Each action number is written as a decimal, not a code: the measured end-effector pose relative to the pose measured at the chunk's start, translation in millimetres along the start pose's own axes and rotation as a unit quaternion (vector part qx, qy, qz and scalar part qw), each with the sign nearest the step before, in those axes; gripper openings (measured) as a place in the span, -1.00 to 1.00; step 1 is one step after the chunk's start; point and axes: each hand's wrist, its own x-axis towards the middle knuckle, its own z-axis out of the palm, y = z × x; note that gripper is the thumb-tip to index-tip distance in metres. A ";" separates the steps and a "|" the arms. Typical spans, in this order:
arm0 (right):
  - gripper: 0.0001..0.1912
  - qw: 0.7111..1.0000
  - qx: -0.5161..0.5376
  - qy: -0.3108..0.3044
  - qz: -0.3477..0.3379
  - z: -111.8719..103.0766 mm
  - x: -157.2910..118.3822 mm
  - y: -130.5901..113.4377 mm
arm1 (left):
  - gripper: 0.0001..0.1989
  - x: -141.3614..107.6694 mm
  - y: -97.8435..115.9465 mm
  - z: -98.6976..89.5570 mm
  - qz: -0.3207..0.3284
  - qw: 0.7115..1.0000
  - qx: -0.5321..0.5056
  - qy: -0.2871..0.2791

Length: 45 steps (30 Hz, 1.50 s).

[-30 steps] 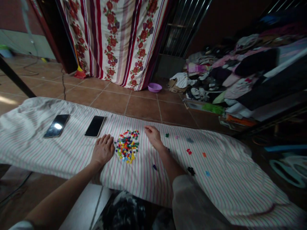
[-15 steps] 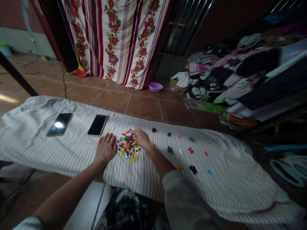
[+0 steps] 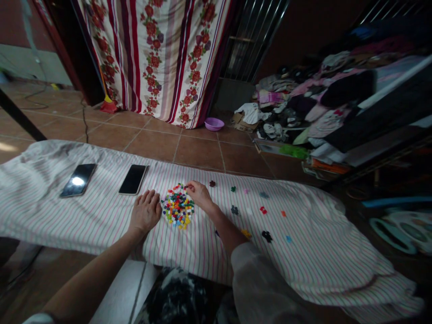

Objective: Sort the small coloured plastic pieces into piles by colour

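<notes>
A pile of small multicoloured pieces (image 3: 178,208) lies on the striped cloth (image 3: 111,216). My left hand (image 3: 146,211) rests flat on the cloth just left of the pile, fingers spread a little. At the pile's upper right edge, the thumb and fingers of my right hand (image 3: 198,194) are pinched together; what they hold is too small to make out. Right of my hands are small groups sorted by colour, among them brown (image 3: 212,183), dark grey (image 3: 234,209), red (image 3: 263,210), black (image 3: 267,236), orange (image 3: 283,213) and yellow (image 3: 246,233), partly behind my right forearm.
Two phones, one reflecting light (image 3: 78,180) and one dark (image 3: 132,179), lie on the cloth to the left. Beyond it are the tiled floor, a purple basin (image 3: 214,124), a floral curtain (image 3: 168,58) and a heap of clothes (image 3: 303,99) at the right.
The view has shifted slightly. My right hand remains pinched at the pile's upper edge, and a dark piece now shows beside my right forearm. My left hand stays flat on the cloth.
</notes>
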 end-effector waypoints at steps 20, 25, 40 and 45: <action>-0.90 0.982 0.149 0.058 0.101 -17.6 -24.9 15.3 | -0.57 -0.9 -1.1 1.8 -0.004 1.000 -0.013 -0.001; -0.88 0.979 0.163 0.057 0.109 -18.5 -29.9 15.6 | -0.57 -0.7 -1.4 2.0 -0.005 1.000 -0.028 0.008; -0.73 0.913 0.355 0.071 0.191 -19.2 -37.1 16.2 | -0.60 -1.2 -1.9 1.9 0.002 1.000 -0.020 0.021; -0.67 0.896 0.374 0.101 0.216 -32.2 -46.3 23.0 | -0.59 -1.1 -3.3 3.1 0.004 0.999 -0.030 0.020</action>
